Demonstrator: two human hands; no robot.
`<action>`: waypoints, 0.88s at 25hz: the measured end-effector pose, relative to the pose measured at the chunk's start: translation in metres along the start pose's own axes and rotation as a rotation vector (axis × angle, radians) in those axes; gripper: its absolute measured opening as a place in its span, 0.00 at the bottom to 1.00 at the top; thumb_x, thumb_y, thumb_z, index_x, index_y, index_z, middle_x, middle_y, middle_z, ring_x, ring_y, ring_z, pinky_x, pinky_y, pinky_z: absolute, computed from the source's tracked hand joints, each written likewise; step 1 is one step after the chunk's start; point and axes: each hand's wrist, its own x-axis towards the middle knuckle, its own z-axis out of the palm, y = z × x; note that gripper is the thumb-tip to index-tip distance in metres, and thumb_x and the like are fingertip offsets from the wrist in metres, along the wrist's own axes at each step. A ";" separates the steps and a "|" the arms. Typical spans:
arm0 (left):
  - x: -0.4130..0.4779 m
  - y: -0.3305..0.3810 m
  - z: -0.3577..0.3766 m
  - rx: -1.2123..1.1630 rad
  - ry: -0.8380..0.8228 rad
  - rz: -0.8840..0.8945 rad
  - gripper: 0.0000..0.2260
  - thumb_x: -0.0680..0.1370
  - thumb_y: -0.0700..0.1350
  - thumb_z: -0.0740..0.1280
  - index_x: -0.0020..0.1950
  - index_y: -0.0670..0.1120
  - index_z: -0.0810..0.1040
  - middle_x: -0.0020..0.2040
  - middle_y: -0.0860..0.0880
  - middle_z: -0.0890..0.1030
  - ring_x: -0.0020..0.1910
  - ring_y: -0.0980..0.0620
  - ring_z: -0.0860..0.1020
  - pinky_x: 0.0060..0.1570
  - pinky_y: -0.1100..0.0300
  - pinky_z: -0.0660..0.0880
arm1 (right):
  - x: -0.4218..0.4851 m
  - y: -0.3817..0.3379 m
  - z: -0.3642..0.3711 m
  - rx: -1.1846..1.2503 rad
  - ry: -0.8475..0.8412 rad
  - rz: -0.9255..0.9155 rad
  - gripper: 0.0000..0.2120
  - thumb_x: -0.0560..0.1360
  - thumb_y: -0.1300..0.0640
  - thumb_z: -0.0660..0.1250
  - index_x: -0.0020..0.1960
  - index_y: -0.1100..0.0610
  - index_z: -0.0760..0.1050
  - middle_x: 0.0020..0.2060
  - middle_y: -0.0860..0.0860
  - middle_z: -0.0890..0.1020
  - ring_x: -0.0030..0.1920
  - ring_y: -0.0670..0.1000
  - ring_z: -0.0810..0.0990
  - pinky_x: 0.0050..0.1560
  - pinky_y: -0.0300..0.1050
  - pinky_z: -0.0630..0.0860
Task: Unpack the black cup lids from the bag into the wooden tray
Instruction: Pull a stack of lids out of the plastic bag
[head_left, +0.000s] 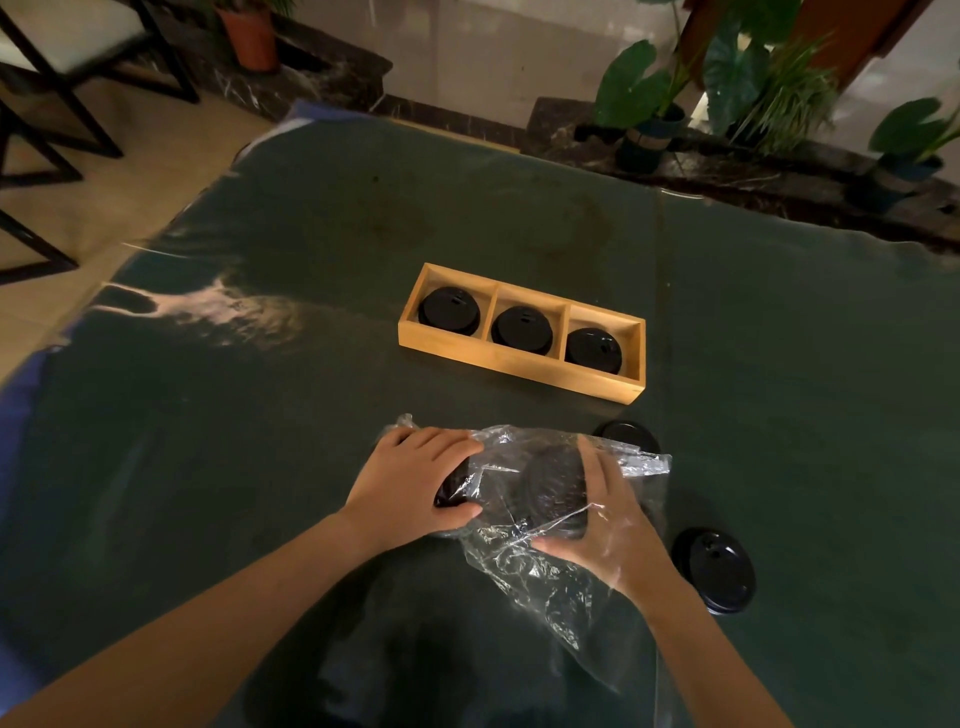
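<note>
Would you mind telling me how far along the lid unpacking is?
Done: the tray has lids in all three compartments. In hand: left hand and right hand grip the bag with lids inside. Left: those, plus two loose lids on the table.

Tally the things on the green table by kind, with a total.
Wooden tray: 1
Plastic bag: 1
Lid stacks in the tray: 3
Loose lids on the table, beside the bag: 2
Lid bundles inside the bag, number of lids unclear: 1
Total: 8
</note>
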 end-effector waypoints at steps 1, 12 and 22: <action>0.000 0.000 0.000 0.004 -0.001 0.000 0.27 0.70 0.66 0.60 0.65 0.53 0.69 0.64 0.54 0.75 0.61 0.54 0.73 0.60 0.52 0.67 | 0.003 0.002 0.000 -0.044 -0.006 -0.024 0.57 0.59 0.40 0.76 0.76 0.49 0.44 0.72 0.51 0.59 0.70 0.54 0.63 0.69 0.55 0.68; 0.003 0.002 0.000 0.028 -0.025 -0.005 0.28 0.70 0.66 0.60 0.65 0.53 0.69 0.65 0.53 0.75 0.61 0.53 0.73 0.60 0.50 0.68 | 0.020 0.016 0.009 -0.002 0.003 -0.088 0.56 0.58 0.44 0.79 0.75 0.49 0.47 0.69 0.52 0.63 0.68 0.52 0.66 0.69 0.50 0.67; 0.002 0.002 0.002 0.045 -0.017 -0.010 0.27 0.70 0.66 0.60 0.64 0.53 0.70 0.63 0.54 0.75 0.60 0.53 0.74 0.59 0.51 0.68 | 0.018 0.007 0.013 0.078 0.069 -0.063 0.54 0.60 0.49 0.79 0.75 0.50 0.49 0.67 0.52 0.65 0.65 0.51 0.67 0.67 0.48 0.68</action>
